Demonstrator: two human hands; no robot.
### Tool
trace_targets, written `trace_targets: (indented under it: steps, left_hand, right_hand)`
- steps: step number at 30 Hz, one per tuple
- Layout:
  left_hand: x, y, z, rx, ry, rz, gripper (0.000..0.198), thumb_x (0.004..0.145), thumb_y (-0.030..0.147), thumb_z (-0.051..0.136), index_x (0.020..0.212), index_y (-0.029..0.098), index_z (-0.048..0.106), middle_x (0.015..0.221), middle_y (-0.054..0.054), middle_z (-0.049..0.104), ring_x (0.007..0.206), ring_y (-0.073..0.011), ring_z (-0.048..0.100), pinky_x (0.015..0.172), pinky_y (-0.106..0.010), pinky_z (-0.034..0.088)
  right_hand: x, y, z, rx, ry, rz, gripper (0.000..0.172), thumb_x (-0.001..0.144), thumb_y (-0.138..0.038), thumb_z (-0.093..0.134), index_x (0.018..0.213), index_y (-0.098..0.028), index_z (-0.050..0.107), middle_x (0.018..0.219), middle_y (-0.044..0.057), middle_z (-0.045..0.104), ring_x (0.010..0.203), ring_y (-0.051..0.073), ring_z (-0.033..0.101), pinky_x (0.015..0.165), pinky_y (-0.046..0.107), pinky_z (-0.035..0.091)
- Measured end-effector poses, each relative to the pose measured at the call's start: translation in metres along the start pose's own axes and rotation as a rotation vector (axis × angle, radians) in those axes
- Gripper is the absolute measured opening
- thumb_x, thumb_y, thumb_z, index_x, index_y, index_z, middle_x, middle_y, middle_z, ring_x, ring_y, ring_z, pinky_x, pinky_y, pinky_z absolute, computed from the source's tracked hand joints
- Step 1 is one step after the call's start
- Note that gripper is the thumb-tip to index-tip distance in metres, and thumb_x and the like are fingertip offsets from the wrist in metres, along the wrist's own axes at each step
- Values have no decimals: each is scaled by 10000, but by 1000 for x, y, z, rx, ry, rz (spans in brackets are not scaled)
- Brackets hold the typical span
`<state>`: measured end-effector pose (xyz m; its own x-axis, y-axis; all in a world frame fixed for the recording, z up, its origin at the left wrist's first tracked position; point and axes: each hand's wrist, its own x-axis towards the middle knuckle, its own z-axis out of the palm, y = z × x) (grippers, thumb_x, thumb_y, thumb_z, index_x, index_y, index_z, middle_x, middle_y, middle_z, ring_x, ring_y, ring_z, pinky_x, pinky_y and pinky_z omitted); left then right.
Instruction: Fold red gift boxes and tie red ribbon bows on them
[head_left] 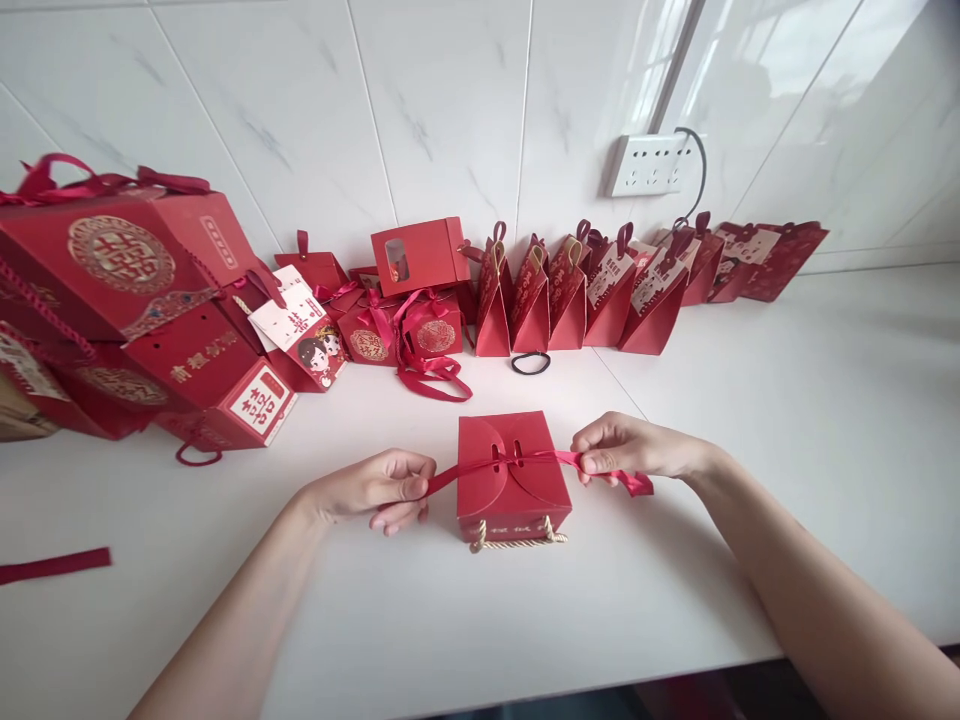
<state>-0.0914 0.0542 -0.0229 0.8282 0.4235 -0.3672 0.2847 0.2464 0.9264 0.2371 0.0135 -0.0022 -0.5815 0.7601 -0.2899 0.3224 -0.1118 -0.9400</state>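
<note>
A red gift box (514, 500) with curved, interlocking top flaps sits on the white counter in front of me. Through the slots in its top runs a red ribbon (469, 467), crossed at the middle and pulled out to both sides. My left hand (394, 490) pinches one ribbon end just left of the box. On the other side my right hand (626, 447) pinches the opposite end, its tail hanging past the fingers. A twisted gold cord handle (521, 545) lies along the box's near side.
Large red boxes (120, 260) are stacked at the left. Several red gift boxes (491, 310) line the wall, with a black hair tie (531, 363) before them. A loose ribbon strip (60, 566) lies at the left edge. A power socket (651, 165) is on the tiled wall.
</note>
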Motion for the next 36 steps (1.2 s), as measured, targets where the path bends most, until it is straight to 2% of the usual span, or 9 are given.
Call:
trace_targets:
  steps: [5, 10, 17, 27, 33, 36]
  left_hand:
    - [0, 1, 2, -3, 9, 15, 464, 750, 617, 639, 634, 212, 445, 319, 100, 415, 353, -91, 367, 624, -283, 415]
    - [-1, -1, 1, -26, 3, 21, 472, 756, 600, 645, 620, 213, 410, 319, 103, 402, 353, -86, 364, 579, -266, 391]
    - [0, -2, 1, -79, -17, 29, 477, 746, 574, 674, 614, 203, 405, 328, 102, 401, 369, -77, 400, 609, -258, 394]
    - [1, -11, 0, -111, -10, 55, 541, 639, 631, 731, 593, 194, 416, 319, 88, 410, 357, -86, 433, 541, -249, 377]
    - [2, -12, 1, -96, 15, 92, 567, 606, 660, 734, 589, 186, 423, 310, 95, 396, 372, -82, 440, 633, -281, 408]
    - [1, -14, 1, -146, -4, 113, 547, 616, 616, 759, 596, 181, 428, 323, 96, 404, 373, -68, 408, 604, -265, 370]
  right_hand:
    - [1, 6, -2, -20, 4, 7, 345, 751, -484, 682, 689, -145, 671, 608, -5, 570, 475, 52, 469, 380, 153, 327]
    - [2, 4, 0, -23, -12, 29, 384, 739, -530, 682, 683, -150, 659, 513, -47, 485, 397, 41, 410, 335, 155, 293]
    - [4, 10, -1, -54, -25, 45, 451, 729, -590, 664, 689, -141, 652, 624, 2, 570, 460, 49, 438, 411, 175, 313]
    - [10, 15, 5, -67, -18, 29, 581, 676, -725, 623, 613, -153, 541, 620, 15, 542, 515, 74, 424, 489, 202, 292]
    - [19, 39, 3, -60, -17, -26, 592, 710, -745, 578, 643, -160, 520, 628, 10, 544, 501, 62, 385, 491, 195, 272]
    - [23, 52, 1, -41, -20, -81, 593, 726, -743, 566, 662, -157, 511, 612, -7, 507, 496, 55, 385, 472, 180, 247]
